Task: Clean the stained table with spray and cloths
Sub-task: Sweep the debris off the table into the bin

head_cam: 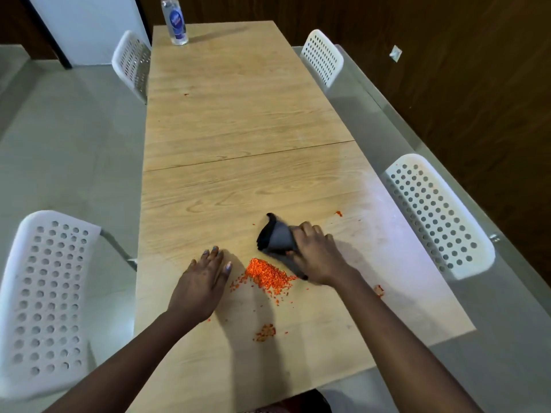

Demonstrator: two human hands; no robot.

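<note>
A: Where is the dark grey cloth [277, 239] found?

B: It is held bunched on the wooden surface [238, 114], toward the near right part, gripped by the right hand [316, 257] with its fingers [310, 229] curled over it. A pile of orange crumbs [267, 275] is seen just beside the cloth's near edge.

A: And the left hand [201, 286]?

B: It is laid flat on the surface to the left of the pile, fingers straight and together, nothing held.

A: What else is scattered?

B: A smaller orange patch [265, 332] is seen nearer the near edge, with specks near the right edge.

A: The spray?

B: A clear bottle with a blue label [174, 20] is stood upright at the far left corner. White perforated chairs [47, 293] are placed along both long edges.
</note>
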